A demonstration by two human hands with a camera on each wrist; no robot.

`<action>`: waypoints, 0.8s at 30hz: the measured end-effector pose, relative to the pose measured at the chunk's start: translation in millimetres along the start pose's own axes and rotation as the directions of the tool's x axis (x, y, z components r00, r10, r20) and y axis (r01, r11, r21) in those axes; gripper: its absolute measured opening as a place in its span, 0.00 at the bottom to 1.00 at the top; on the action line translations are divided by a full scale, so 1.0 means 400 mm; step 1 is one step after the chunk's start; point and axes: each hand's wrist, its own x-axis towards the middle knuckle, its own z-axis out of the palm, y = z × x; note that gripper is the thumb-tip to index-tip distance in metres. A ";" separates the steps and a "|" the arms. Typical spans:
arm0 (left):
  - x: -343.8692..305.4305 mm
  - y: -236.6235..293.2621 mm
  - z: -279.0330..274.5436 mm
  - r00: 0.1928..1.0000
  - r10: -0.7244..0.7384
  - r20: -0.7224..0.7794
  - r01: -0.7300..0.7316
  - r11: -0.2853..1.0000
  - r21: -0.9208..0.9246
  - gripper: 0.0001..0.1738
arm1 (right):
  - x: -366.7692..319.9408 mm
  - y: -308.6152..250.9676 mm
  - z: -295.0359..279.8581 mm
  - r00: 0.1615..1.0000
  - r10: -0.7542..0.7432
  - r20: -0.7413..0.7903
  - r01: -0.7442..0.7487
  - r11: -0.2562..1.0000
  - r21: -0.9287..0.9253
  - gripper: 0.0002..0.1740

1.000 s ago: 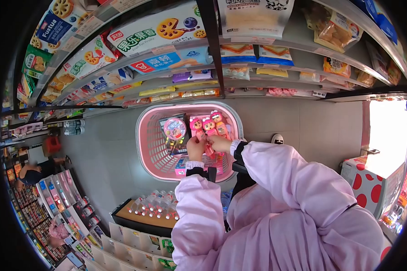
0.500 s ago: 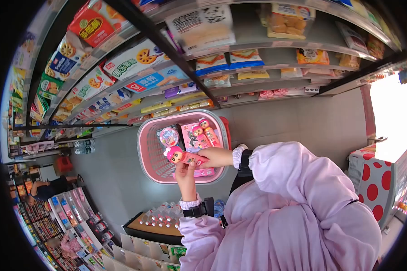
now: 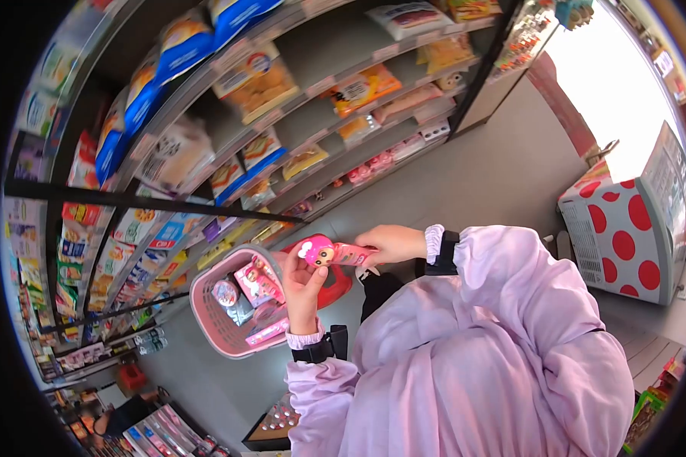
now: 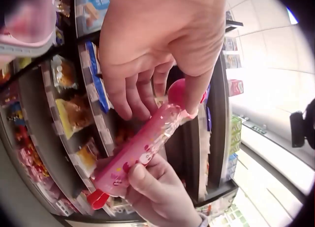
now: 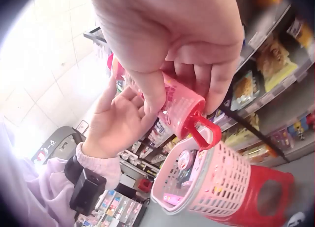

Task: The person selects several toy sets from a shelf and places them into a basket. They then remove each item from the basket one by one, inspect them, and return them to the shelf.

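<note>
A pink tube with a doll-head top point(image 3: 320, 253) is held up between both hands, its printed side and red loop point(image 4: 97, 199) at the opposite end showing in the left wrist view. My left hand point(image 3: 303, 286) holds the doll-head end, thumb against the head. Around the tube's lower end, near the loop, my right hand point(image 3: 396, 244) keeps a grip with thumb and fingers. Left of the hands stands a pink basket point(image 3: 206, 324) containing a round tub point(image 3: 225, 293), a pink box point(image 3: 250, 288) and more pink doll-headed items.
Shelves with packaged bread point(image 3: 259, 84) and snacks run along the far side. A red stool point(image 3: 335, 286) is beside the basket. At the right stands a white case with red dots point(image 3: 617, 236). Grey floor point(image 3: 442, 175) stretches toward the bright doorway.
Both hands have lifted the doll-headed tube out of the basket and brought it right, closer to the body. The head view has turned right, so the basket now sits further left.
</note>
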 end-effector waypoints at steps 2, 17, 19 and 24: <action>0.029 -0.023 0.075 0.998 -0.038 0.046 0.037 0.999 0.035 0.30 | -0.071 0.045 -0.048 0.998 -0.027 -0.058 0.023 0.997 -0.071 0.17; 0.233 -0.148 0.384 0.929 -0.306 0.206 0.287 0.951 0.116 0.27 | -0.289 0.247 -0.261 0.983 0.130 -0.126 -0.120 0.989 0.087 0.16; 0.270 -0.164 0.392 0.923 -0.313 0.225 0.288 0.948 0.135 0.28 | -0.281 0.267 -0.283 0.974 0.155 -0.163 -0.150 0.988 0.039 0.17; 0.378 -0.201 0.425 0.912 -0.296 0.286 0.229 0.942 0.246 0.27 | -0.247 0.373 -0.291 0.923 0.120 -0.366 -0.148 0.988 -0.049 0.19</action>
